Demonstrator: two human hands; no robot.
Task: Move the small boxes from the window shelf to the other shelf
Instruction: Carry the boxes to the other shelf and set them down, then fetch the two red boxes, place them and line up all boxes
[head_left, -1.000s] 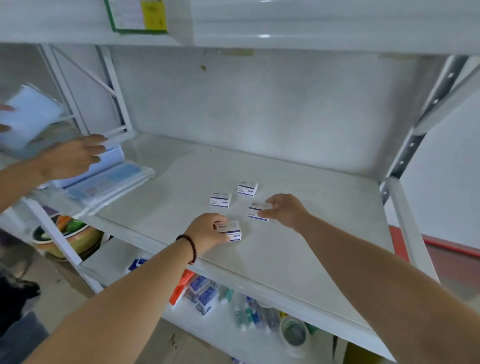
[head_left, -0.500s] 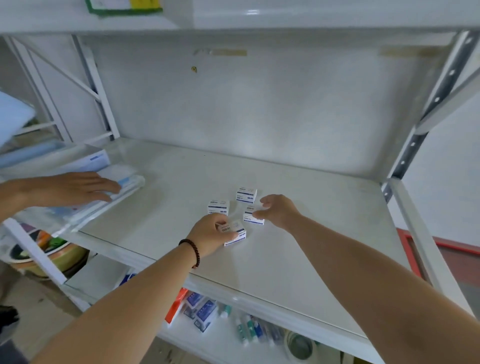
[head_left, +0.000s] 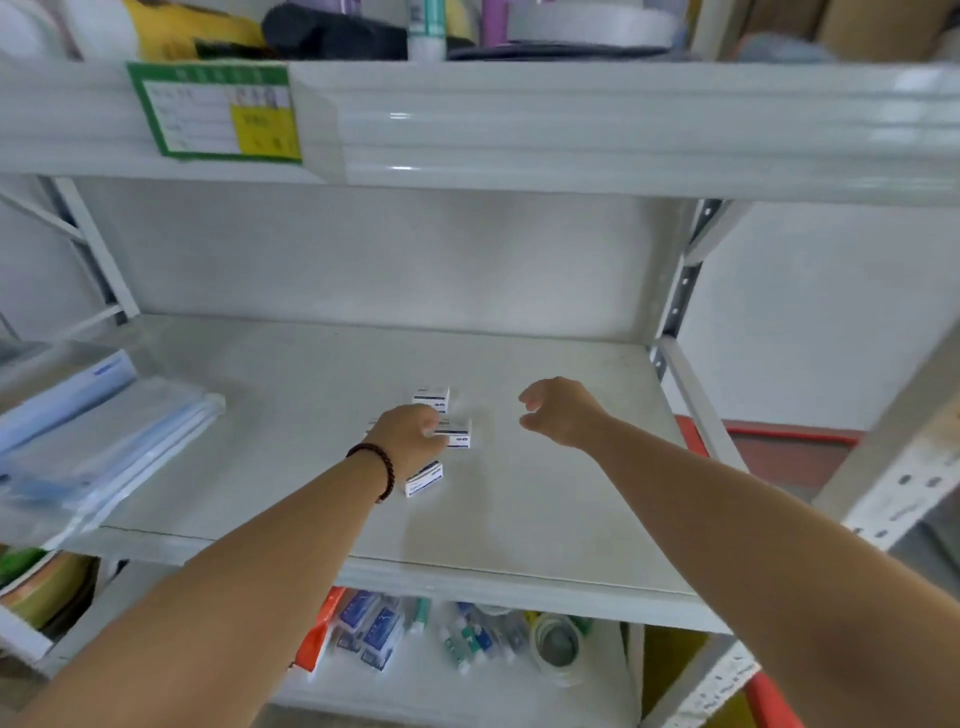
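Three small white boxes with dark blue labels lie on the white shelf board: a far box, a middle box and a near box. My left hand, with a dark bead bracelet on its wrist, reaches over them, and its curled fingers close on the left end of the middle box. The edge of one more box peeks out behind that hand. To the right of the boxes my right hand hovers with its fingers apart and holds nothing.
Clear plastic packets with blue contents lie at the shelf's left end. The shelf above carries a green and yellow label. The lower shelf holds small packages and a tape roll. A perforated metal upright stands at the right.
My left hand let go of the near box and moved forward onto the middle box. My right hand left that box and drew off to the right. The other person's hand is gone from view.
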